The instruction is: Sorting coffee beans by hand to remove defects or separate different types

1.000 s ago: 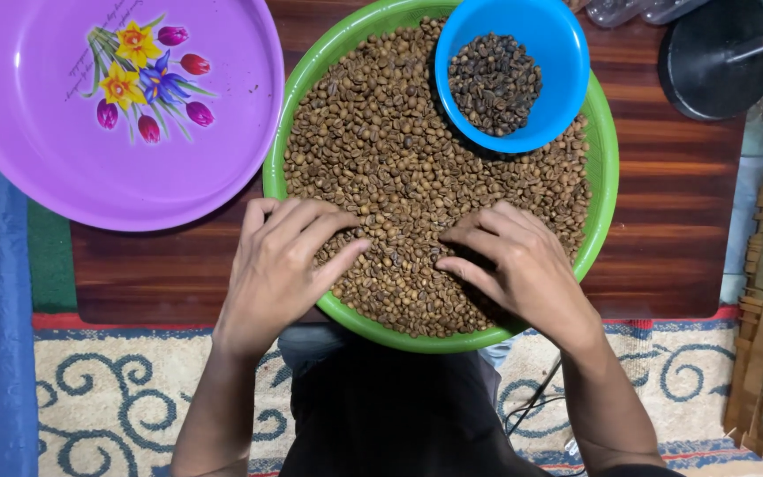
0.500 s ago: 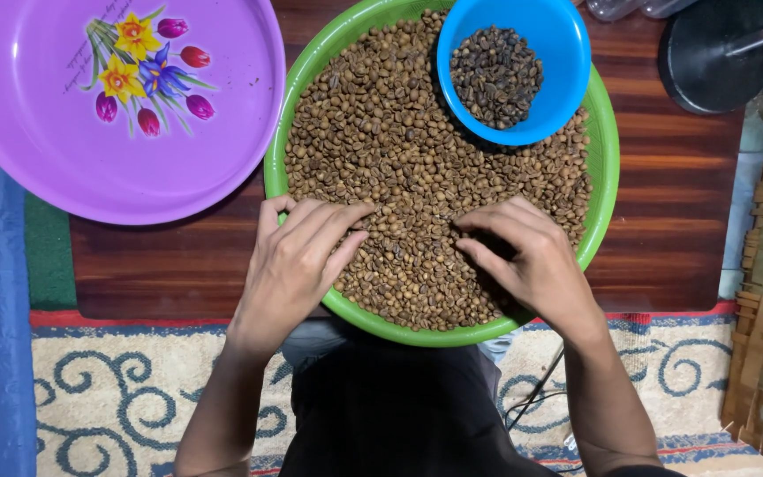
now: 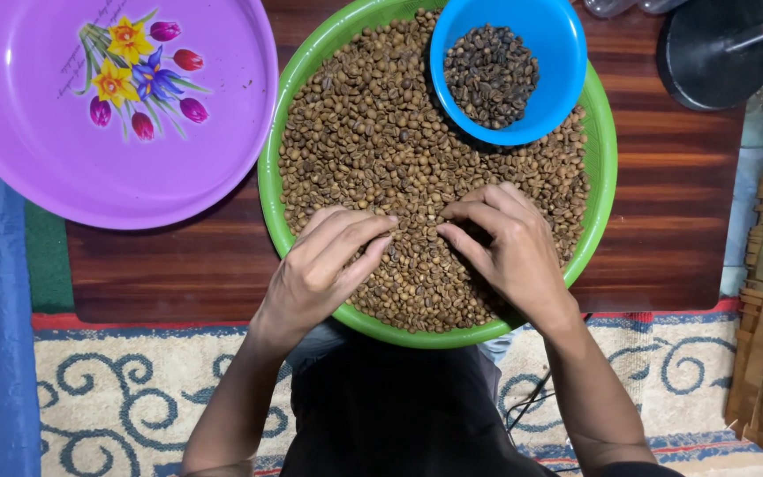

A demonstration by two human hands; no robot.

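- Landmark: green basin (image 3: 600,146) on the table (image 3: 664,230), full of light brown beans (image 3: 373,132).
- Rug (image 3: 117,389) with blue scrolls nearest the person, running under the table's near edge; the basin's near rim overhangs that edge toward the lap, probably for reach.
- Left hand (image 3: 324,269): at the basin's near-left rim, palm down, fingers loosely spread with tips resting on the beans. Grips nothing that I can see.
- Right hand (image 3: 509,247): near-right of basin centre, fingers curled down into the beans with tips aimed at the left hand. Whether a bean is pinched: can't tell.
- Fingertips of both nearly meet near basin centre; looks like working one small patch.
- Blue bowl (image 3: 567,53): sits inside the basin at its far-right, on the beans, holding darker beans (image 3: 492,75). Kept apart from the light ones, within easy reach.
- Purple basin (image 3: 37,150): left of the green basin, flower print, just beside its rim.
- Dark round base (image 3: 708,62): far right of the basin.
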